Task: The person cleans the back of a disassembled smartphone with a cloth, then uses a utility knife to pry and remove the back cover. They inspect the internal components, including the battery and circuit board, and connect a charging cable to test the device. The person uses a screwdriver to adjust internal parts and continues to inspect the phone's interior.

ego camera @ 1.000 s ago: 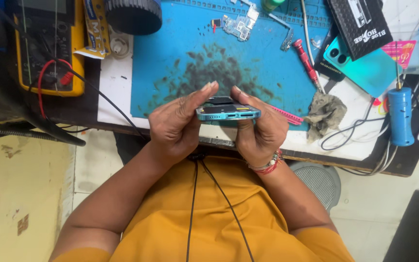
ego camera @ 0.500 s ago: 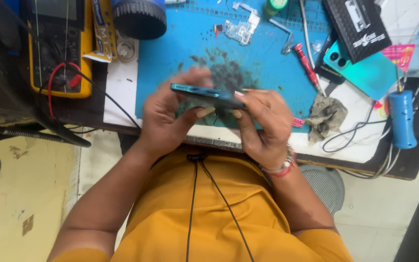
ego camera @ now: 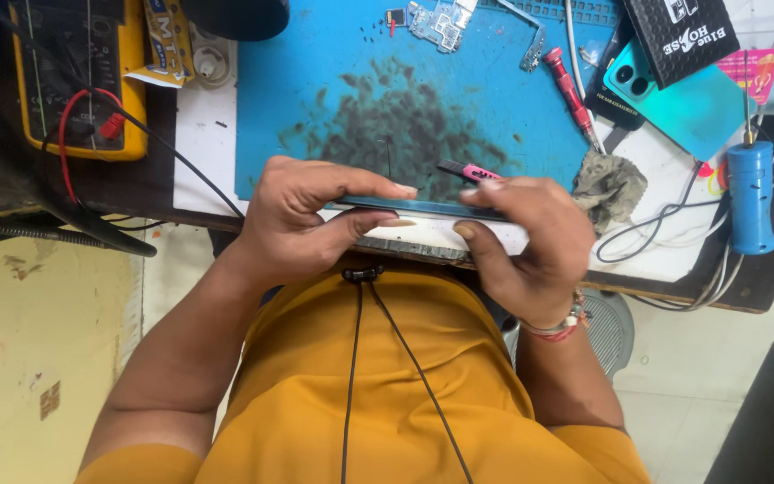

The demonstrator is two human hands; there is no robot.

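You've got the slim teal phone (ego camera: pixel 423 208) pinched edge-on between left hand (ego camera: pixel 302 224) and right hand (ego camera: pixel 530 246), just above the blue mat (ego camera: pixel 315 99) at the bench edge, so a fingertip slip could drop it off the front.

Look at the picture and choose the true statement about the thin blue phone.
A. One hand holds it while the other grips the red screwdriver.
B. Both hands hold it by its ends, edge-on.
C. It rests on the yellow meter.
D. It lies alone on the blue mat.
B: the left hand and right hand each pinch one end of the phone, seen edge-on above the blue mat.
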